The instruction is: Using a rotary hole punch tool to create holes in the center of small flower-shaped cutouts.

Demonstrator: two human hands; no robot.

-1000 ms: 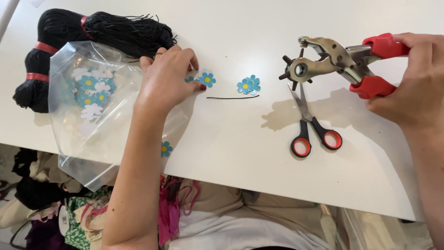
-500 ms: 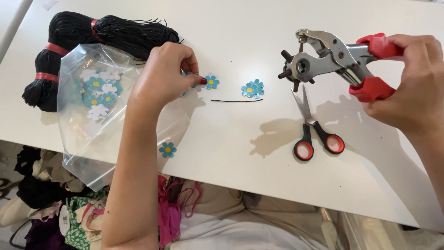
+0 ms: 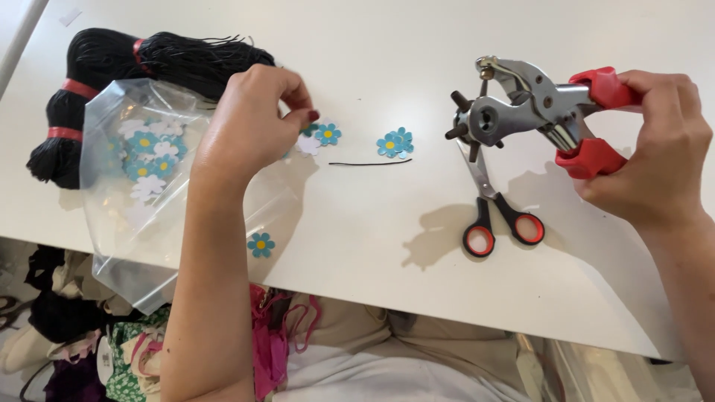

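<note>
The left hand (image 3: 249, 126) hides part of the flower cutouts (image 3: 319, 135).

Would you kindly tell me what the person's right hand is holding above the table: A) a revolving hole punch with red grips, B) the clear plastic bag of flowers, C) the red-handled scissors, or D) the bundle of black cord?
A: the right hand grips the red handles of the revolving hole punch, while the scissors lie untouched on the white table beneath it.

the left hand (image 3: 249, 126) has drawn back from the flat bench, its fingers (image 3: 302, 112) now pinched at the small blue paper flower (image 3: 326, 134).
</note>
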